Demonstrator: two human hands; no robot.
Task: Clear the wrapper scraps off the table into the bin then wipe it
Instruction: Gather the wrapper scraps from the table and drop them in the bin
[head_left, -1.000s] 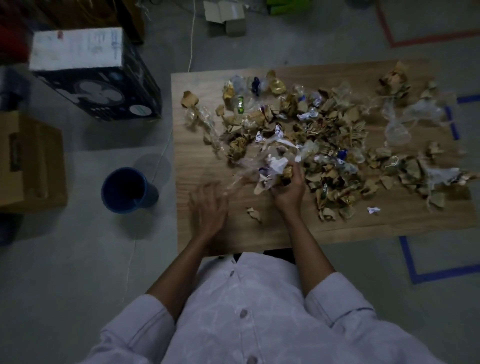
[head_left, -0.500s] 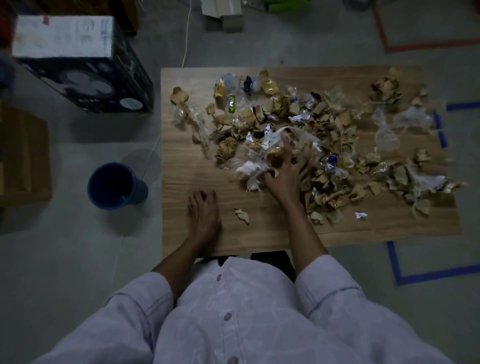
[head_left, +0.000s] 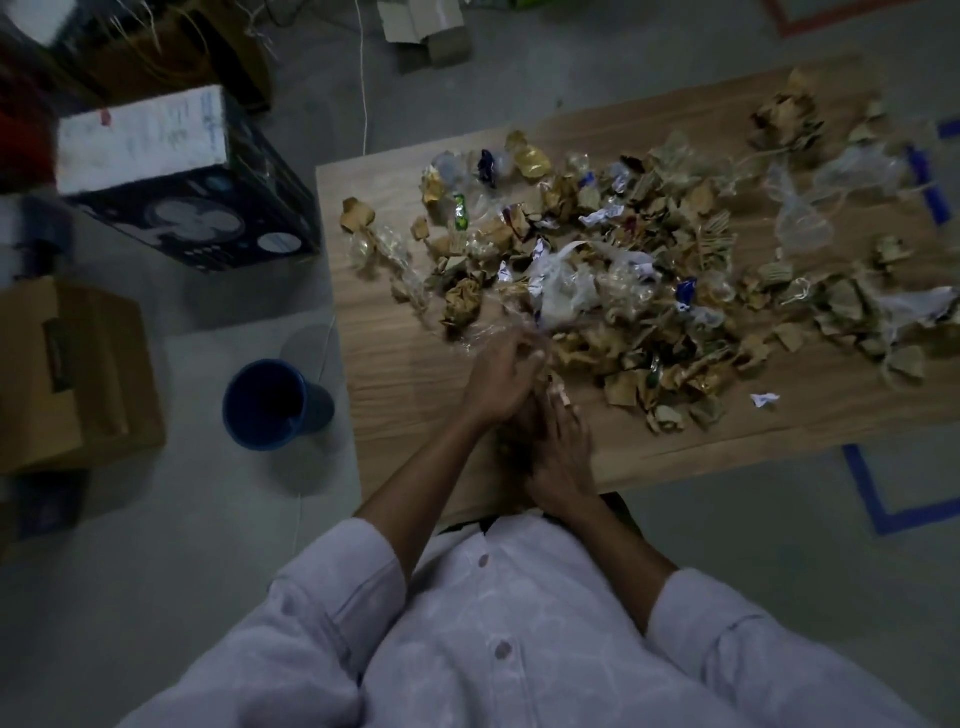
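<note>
Head view: left hand (head_left: 500, 375) and right hand (head_left: 560, 460) meet at near edge of table (head_left: 405, 364), grip too blurred to tell; cup scraps (head_left: 649, 270) tight before crossing to bin (head_left: 317, 408).

A wooden desk (head_left: 405, 374) carries a wide heap of wrapper scraps (head_left: 639, 270): crumpled brown paper, clear plastic and bits of blue and white foil. At the heap's near edge the left hand (head_left: 498, 379) lies over the right hand (head_left: 558, 457), touching it. Both are blurred, so the grip is unclear, though the left fingers (head_left: 524, 353) reach clear plastic. A small white scrap (head_left: 764, 400) lies apart, to the near right. On the floor left of the desk stands a blue bin (head_left: 314, 410), with a black fan box (head_left: 208, 218) farther off and a cardboard box (head_left: 67, 374) at far left.
</note>
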